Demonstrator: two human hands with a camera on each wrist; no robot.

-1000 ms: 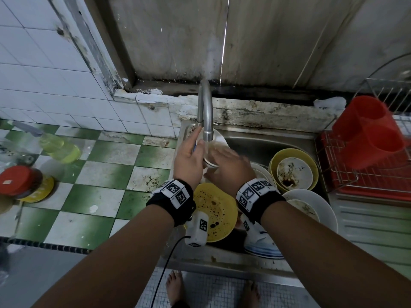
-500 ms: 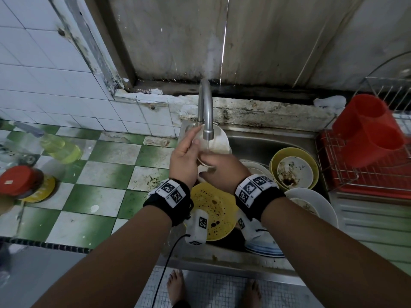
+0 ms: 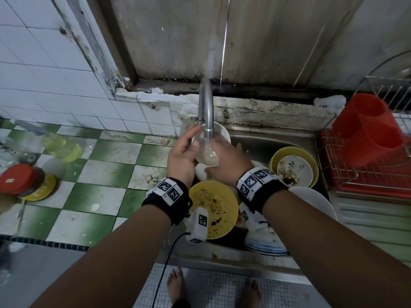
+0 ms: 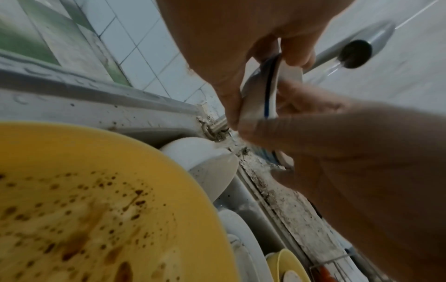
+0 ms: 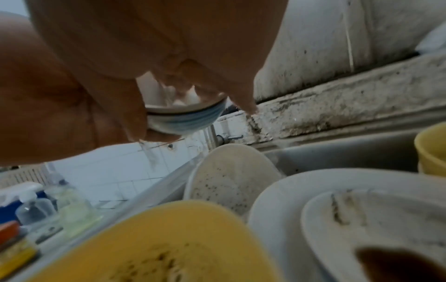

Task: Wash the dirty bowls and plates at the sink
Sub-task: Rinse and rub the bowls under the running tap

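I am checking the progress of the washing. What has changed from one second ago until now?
The small bowl stays under the tap and is held more open to the camera, so the water now visibly lands inside it. The left hand still grips its rim; the right hand has shifted a little over it. The dirty yellow plate and the other dishes in the sink have not moved.

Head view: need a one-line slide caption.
Both hands, left hand and right hand, hold a small bowl under the running tap above dirty dishes in the sink.
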